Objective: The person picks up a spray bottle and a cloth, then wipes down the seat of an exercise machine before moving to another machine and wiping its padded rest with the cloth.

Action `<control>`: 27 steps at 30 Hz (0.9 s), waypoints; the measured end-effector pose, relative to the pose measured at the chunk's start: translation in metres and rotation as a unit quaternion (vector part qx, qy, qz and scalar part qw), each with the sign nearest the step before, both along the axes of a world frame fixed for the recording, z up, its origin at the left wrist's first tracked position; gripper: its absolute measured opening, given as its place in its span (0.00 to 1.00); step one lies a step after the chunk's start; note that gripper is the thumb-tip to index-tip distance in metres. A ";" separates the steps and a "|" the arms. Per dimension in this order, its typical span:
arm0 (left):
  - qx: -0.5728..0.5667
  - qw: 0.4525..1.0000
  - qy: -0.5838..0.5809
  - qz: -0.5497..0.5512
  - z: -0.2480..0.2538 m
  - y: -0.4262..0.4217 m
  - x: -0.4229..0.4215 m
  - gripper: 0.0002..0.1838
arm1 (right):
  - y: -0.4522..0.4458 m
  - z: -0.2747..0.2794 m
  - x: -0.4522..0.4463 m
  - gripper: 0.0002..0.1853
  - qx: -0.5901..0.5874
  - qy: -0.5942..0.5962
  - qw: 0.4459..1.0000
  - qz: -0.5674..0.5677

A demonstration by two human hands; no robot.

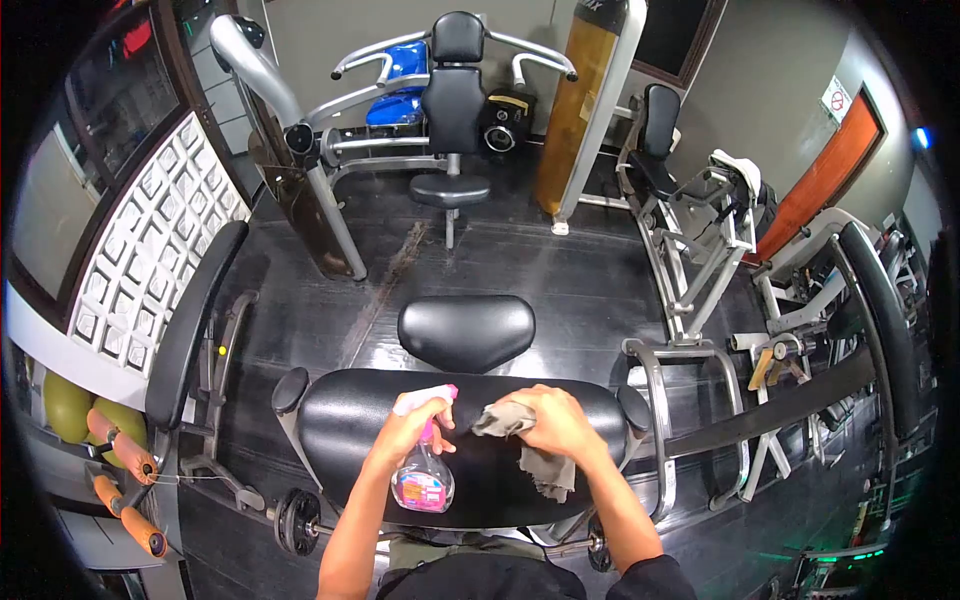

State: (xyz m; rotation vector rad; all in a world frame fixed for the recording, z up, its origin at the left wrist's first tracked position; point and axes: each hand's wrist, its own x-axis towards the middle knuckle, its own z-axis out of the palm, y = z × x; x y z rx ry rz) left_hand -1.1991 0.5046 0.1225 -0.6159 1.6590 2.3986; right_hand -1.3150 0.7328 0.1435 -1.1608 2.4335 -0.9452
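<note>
My left hand (418, 430) is wrapped round the neck of a clear spray bottle (424, 482) with a pink trigger and a pink label. The bottle is held over the wide black padded bench (340, 420) in front of me. In my right hand (552, 418) is a bunched grey-brown cloth (545, 472), part of it hanging down over the pad. Some of the cloth sticks out from the fingers toward the bottle. A smaller black seat pad (467, 330) lies just beyond the bench.
A shoulder press machine (452, 115) stands at the back. Metal-framed machines (690, 260) line the right side. To the left are a long black pad (195, 320), orange rollers (125, 480) and weight plates (297, 522) on a bar.
</note>
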 end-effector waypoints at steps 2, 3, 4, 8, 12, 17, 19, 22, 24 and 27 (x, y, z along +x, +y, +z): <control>0.006 1.000 0.011 -0.020 0.000 -0.002 -0.007 0.13 | 0.006 -0.001 -0.012 0.18 0.020 -0.024 0.999 -0.015; 0.010 1.000 0.002 -0.022 -0.001 -0.002 -0.010 0.15 | 0.003 -0.002 -0.016 0.18 0.034 -0.016 0.998 -0.047; 0.012 1.000 0.001 -0.023 -0.003 -0.002 -0.012 0.15 | 0.001 -0.003 -0.020 0.17 0.047 -0.007 0.996 -0.080; 0.011 1.000 -0.017 -0.024 -0.010 -0.004 -0.017 0.15 | -0.023 -0.020 -0.022 0.17 0.051 0.015 0.992 -0.116; 0.020 0.999 -0.014 -0.021 -0.012 -0.004 -0.017 0.14 | -0.024 -0.019 -0.017 0.17 -0.016 0.049 0.998 -0.038; 0.022 1.000 -0.006 -0.012 -0.004 -0.002 -0.017 0.13 | -0.014 0.001 -0.041 0.17 0.044 -0.113 0.993 -0.004; 0.021 1.000 -0.005 -0.012 -0.007 -0.003 -0.017 0.13 | -0.017 -0.013 -0.049 0.18 0.085 -0.070 0.993 -0.050; 0.009 1.000 -0.007 -0.027 -0.015 -0.004 -0.017 0.18 | -0.037 -0.032 -0.050 0.20 0.115 -0.024 0.989 -0.088; 0.017 0.999 -0.008 -0.027 -0.016 -0.005 -0.017 0.15 | -0.047 -0.035 -0.046 0.21 0.121 -0.022 0.990 -0.073; 0.020 0.999 -0.009 -0.037 -0.021 -0.007 -0.018 0.14 | -0.052 -0.037 -0.041 0.21 0.055 -0.001 0.998 -0.014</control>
